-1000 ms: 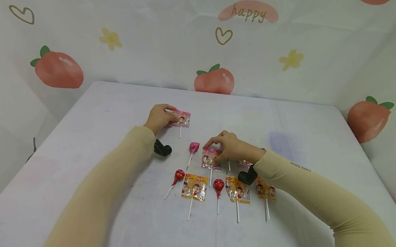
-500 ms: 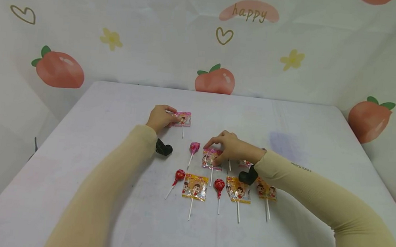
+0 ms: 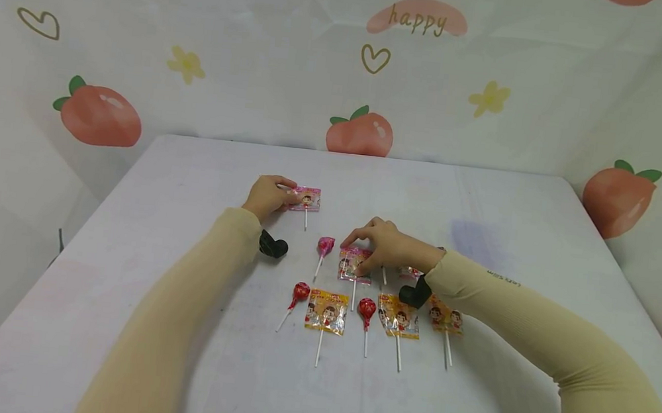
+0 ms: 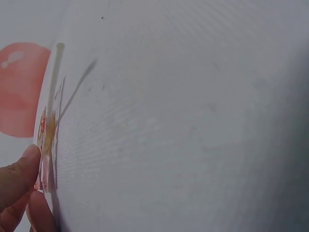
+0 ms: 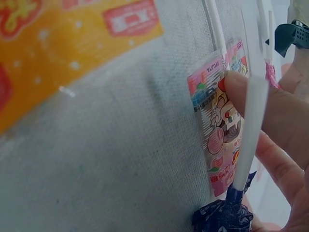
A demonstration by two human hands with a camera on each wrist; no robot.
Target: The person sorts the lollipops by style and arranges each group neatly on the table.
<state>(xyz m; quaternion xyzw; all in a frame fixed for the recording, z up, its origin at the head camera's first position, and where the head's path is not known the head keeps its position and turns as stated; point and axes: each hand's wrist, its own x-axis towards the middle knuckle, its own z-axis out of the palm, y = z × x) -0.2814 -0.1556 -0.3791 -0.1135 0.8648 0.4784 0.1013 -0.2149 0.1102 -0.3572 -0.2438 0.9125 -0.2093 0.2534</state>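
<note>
We see a peach-printed backdrop (image 3: 271,81) well beyond the central pink packet (image 3: 349,268) and a white tabletop (image 3: 190,173) beneath that packet. Left of and beyond it, the left hand (image 3: 269,197) grips the far pink packet (image 3: 309,198) between thumb and fingers; the right hand (image 3: 387,244) grips the central pink packet itself, fingers curled, thumb pressed on its front. Nearer us than that packet lie 3 orange packets (image 3: 327,312) and 2 red lollipops (image 3: 301,291); left of it we find 1 pink lollipop (image 3: 325,246), right of it 1 dark blue lollipop (image 5: 223,215).
</note>
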